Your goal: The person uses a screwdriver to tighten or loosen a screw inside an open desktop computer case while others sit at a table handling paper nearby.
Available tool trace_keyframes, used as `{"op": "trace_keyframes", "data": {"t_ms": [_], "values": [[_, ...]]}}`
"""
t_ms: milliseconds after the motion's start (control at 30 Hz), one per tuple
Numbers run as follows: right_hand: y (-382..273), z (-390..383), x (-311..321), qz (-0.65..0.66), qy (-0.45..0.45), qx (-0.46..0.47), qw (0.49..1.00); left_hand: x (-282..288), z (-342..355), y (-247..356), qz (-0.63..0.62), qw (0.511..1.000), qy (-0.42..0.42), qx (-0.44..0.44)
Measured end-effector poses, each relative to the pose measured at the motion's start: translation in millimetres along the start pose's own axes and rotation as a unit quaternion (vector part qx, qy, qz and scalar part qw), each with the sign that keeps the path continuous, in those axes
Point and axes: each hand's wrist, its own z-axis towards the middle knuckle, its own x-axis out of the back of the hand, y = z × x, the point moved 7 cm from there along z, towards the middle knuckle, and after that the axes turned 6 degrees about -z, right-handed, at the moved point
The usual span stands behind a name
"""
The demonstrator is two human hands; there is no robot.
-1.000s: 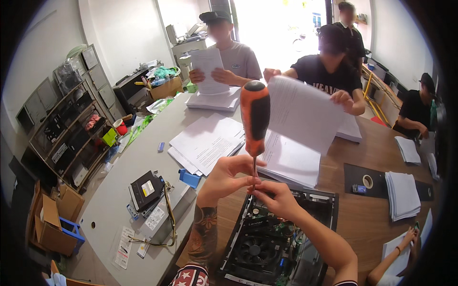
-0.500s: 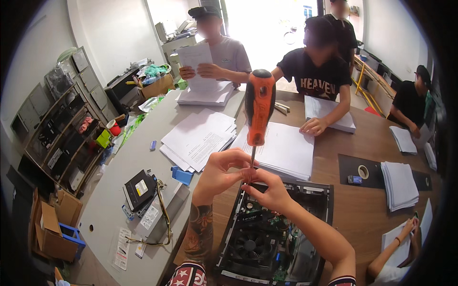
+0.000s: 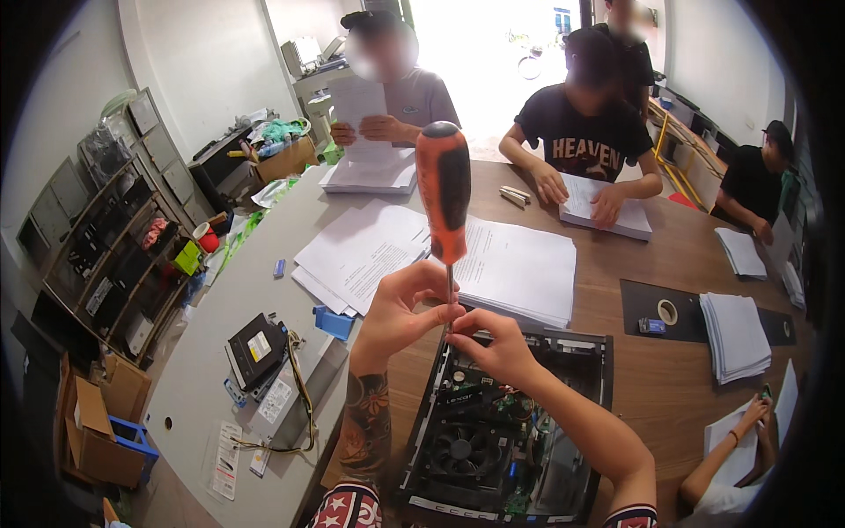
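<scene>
An orange and black screwdriver (image 3: pixel 447 189) stands upright over an open computer chassis (image 3: pixel 462 462) with a fan and green boards. My left hand (image 3: pixel 400 312) is closed on its metal shaft, below the handle. The fingertips of my right hand (image 3: pixel 493 343) are pinched at the shaft's lower end; what exactly they grip is too small to make out. A metal power supply (image 3: pixel 299 396) with cables and a black drive (image 3: pixel 260 352) lie to the left, near a blue plastic piece (image 3: pixel 333 324).
Loose paper piles (image 3: pixel 519 273) lie beyond my hands, another stack (image 3: pixel 731 339) at right beside a dark mat with tape (image 3: pixel 666 312). Co-workers (image 3: pixel 585 132) handle paper around the table; another person's arm (image 3: pixel 731 440) is at lower right. Cardboard boxes (image 3: pixel 97 431) sit left of the table.
The screwdriver handle has turned and shifted left and up in view, with both hands following. The co-worker opposite lowered a large sheet; both their hands now rest on a stack.
</scene>
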Motion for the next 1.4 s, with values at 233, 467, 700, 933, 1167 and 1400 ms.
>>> {"op": "trace_keyframes", "data": {"t_ms": [233, 467, 700, 933, 1167, 1400], "values": [[5, -1, 1, 0.017, 0.042, -0.012, 0.999, 0, 2, -2, 0.030, 0.999, -0.014, -0.014], [7, 0, 3, 0.009, 0.018, -0.037, 0.999, -5, 4, -6, 0.071, 0.997, 0.016, -0.006], [11, 1, -2, 0.114, -0.035, -0.047, 0.992, -1, 4, -6, 0.080, 0.995, 0.029, -0.044], [11, 2, -1, 0.046, -0.023, -0.006, 0.999, -14, 3, 2, -0.002, 1.000, -0.012, 0.002], [9, 1, 3, -0.002, -0.015, -0.018, 1.000, -11, 3, -7, 0.069, 0.996, -0.060, -0.015], [2, 1, 0, 0.049, -0.022, -0.015, 0.998, -8, 2, -18, 0.031, 0.998, -0.014, 0.057]]}}
